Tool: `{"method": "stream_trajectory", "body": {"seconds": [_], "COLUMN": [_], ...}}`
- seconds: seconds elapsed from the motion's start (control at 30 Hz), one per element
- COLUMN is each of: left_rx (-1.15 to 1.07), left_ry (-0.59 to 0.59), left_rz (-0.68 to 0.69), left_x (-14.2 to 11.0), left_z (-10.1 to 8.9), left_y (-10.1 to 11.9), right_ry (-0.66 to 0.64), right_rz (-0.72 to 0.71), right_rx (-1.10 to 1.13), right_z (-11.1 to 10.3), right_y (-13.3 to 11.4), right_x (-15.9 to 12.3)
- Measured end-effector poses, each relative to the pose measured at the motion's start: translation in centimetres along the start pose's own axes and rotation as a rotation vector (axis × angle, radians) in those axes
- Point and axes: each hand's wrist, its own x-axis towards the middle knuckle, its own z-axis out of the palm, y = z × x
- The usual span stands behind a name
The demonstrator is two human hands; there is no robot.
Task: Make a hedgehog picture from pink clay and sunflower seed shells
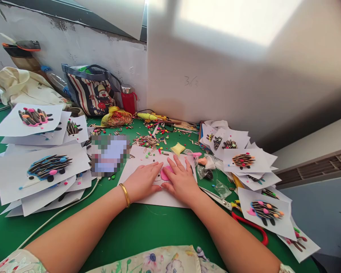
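Note:
A white sheet of paper (153,197) lies in front of me on the green table. On it is a flattened patch of pink clay (166,173), partly covered by my fingers. My left hand (144,178) rests flat on the paper at the patch's left, fingers stretched out. From the right, my right hand (182,180) lies over the patch's edge with its fingers spread. Neither hand grips anything. Small clay balls and sunflower seeds (147,141) are scattered beyond the sheet, close to a yellow clay piece (177,148).
Stacks of hedgehog pictures stand left (42,178) and right (255,182). Red-handled scissors (250,223) lie by my right forearm. A blurred phone-like object (110,155) with a white cable (74,206) is at left. A striped bag (91,91) and red flask (127,100) stand behind.

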Motion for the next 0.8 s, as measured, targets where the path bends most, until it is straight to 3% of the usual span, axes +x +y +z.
{"method": "stream_trajectory", "body": {"seconds": [0.3,0.8], "left_rx": [-0.019,0.025], "left_ry": [0.014,0.001], "left_rz": [0.01,0.08], "left_x": [0.03,-0.13], "left_z": [-0.03,-0.09], "left_y": [-0.17,-0.08], "right_ry": [0.079,0.083], "right_rz": [0.058,0.097], "right_rx": [0.01,-0.004], "right_z": [-0.12,0.6], "right_y": [0.61,0.79], "right_x": [-0.25,-0.35]}}
